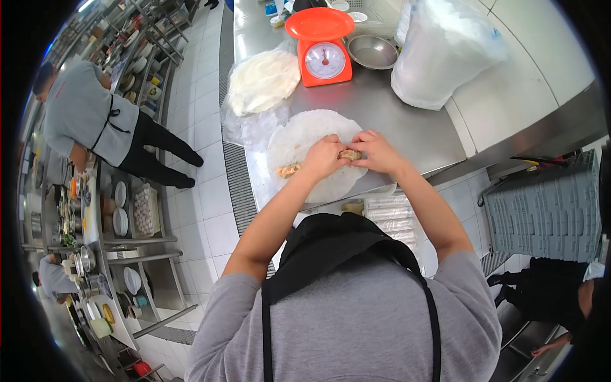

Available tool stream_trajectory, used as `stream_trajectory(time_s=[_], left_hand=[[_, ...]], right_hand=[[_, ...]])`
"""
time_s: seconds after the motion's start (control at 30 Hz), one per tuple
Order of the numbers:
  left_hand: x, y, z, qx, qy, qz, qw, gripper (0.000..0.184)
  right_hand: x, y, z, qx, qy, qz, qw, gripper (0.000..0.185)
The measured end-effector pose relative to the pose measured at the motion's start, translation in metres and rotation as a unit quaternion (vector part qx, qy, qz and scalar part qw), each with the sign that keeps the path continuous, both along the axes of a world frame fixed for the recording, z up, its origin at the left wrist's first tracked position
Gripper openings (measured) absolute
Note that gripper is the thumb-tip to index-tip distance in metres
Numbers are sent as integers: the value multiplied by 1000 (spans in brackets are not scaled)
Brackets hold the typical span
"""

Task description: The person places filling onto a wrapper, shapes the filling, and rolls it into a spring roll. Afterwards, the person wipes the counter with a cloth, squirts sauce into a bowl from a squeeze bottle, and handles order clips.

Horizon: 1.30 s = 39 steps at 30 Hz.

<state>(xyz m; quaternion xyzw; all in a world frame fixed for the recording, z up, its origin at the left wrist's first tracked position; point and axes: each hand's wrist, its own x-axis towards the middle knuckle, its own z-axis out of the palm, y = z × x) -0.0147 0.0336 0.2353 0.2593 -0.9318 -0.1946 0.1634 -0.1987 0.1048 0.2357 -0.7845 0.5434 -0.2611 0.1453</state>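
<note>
Grey shirt point(356, 325) and black apron point(324, 254) nearest the lens, lower centre of frame, front hem close to the bench edge. Filling lump point(349, 154), brownish, sits just right of frame centre on the right side of a round pale sheet point(296, 134). Left hand point(323, 158) at its left end and right hand point(377, 153) at its right, fingers of both curled nearly closed, tips pinching it; how much of the sheet they also hold, cannot tell. Main risk, as judged: squeezing from both ends could crumble the lump or push bits out sideways. Second filling portion point(288, 170), orange and loose, lies bare on the sheet's left side, near the left wrist; a dropped forearm could smear or scatter it. Thin sheet could tear if tugged unevenly. Its near side lies close to the bench point(407, 121) edge, so a lean of the body might drag it over. Farther out, upper centre: clear bag point(245, 127) with pale rounds point(264, 79), orange scale point(324, 62), metal bowl point(372, 52); bulky white bag point(439, 57) upper right, which might slump into the bowl if knocked. Co-worker point(95, 114) upper left, well apart.
</note>
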Motion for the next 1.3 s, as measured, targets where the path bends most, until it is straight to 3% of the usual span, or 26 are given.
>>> stream_trajectory(time_s=[0.1,0.2,0.3,0.37,0.47,0.6,0.67,0.8,0.87,1.0,1.07,1.17,1.3], left_hand=[[-1,4,3,64,-44,11,997,44],[4,10,4,41,46,42,997,40],[8,11,-3,8,55,40,998,38],[5,10,-5,17,-7,36,999,42],[12,14,-2,-4,48,43,998,37],[21,20,-1,4,12,58,998,35],[21,17,-1,26,43,42,998,35],[37,19,0,-30,74,92,993,43],[37,14,-5,25,-11,38,999,52],[40,16,5,-17,64,56,996,48],[37,17,9,-70,64,94,991,45],[22,15,-1,-28,15,45,998,41],[26,15,-2,-22,10,42,999,43]], right_hand=[[-11,-7,-8,50,22,15,998,34],[-15,-5,-1,35,32,17,999,31],[-7,-2,0,-50,-8,-30,998,22],[-2,-5,-8,-95,22,41,994,21],[-8,-4,-12,-90,-17,3,996,20],[-7,4,-10,-56,-70,-19,996,20],[-6,1,-5,-72,-17,8,997,20],[5,5,-2,-56,-56,-32,996,22],[13,-3,-11,-97,25,46,994,27],[13,-2,-3,-88,-12,29,996,30],[6,2,-3,-55,-2,-48,997,27],[-3,-4,-8,13,7,-5,1000,26],[-10,-1,-12,-17,2,-5,1000,27]])
